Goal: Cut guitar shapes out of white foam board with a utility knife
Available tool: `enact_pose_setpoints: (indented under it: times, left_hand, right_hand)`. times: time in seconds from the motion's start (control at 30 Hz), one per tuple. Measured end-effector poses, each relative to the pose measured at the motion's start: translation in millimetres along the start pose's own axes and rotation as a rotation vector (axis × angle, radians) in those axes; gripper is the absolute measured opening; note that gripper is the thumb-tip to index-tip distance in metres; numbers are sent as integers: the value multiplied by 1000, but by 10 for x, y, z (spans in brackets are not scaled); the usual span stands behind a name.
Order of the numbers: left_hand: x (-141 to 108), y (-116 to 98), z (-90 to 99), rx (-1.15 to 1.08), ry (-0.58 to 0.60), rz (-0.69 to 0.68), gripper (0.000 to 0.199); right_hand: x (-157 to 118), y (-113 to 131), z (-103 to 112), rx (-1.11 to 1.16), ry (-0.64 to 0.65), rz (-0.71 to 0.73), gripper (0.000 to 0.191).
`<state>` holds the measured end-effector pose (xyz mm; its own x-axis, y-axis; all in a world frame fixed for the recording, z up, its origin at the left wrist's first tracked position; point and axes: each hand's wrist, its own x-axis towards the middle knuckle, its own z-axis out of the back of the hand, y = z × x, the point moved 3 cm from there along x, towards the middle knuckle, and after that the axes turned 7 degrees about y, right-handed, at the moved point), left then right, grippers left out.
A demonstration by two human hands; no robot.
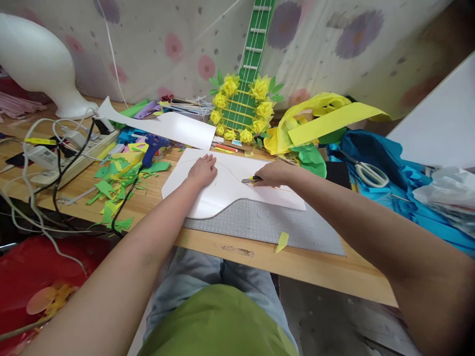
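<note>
A white board (204, 200) with a curved near edge lies partly on a grey cutting mat (256, 222). Pressed flat on the board's left part is my left hand (202, 170), its fingers stretched out. My right hand (272, 174) is wrapped round a utility knife (251, 179), whose blade points left over the board. A thin orange line curves across the white surface and passes close to the blade. Whether the blade tip cuts into the board is too small to tell. A curved white offcut (178, 126) rests behind the board.
Paper scraps (111, 190) and a blue glue gun (153, 148) lie left, near a power strip (79, 155) with cables. A green paper guitar (241, 106) with yellow flowers leans at the back. White-handled scissors (371, 174) rest on blue paper (404, 198) at right. A foam head (40, 59) stands back left.
</note>
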<state>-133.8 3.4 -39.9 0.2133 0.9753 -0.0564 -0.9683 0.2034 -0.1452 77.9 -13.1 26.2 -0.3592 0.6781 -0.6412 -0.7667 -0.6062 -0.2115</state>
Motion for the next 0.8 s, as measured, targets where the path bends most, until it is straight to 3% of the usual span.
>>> enact_pose_setpoints:
  times: [0.23,0.37,0.63,0.8]
  left_hand:
    - [5,89,3,15,26,-47,50]
    - [25,149,55,80,15,-110,51]
    - [-74,-198,207,72,-52,-187,50]
    - [-134,-305,219,64,-68,-125,50]
  right_hand:
    - [-13,103,-2,18,7,14,43]
    - [22,175,21,-25,-82,-5,42]
    - [28,93,-48,14,-148,78,47]
    - [40,203,-20,36,-210,103,47]
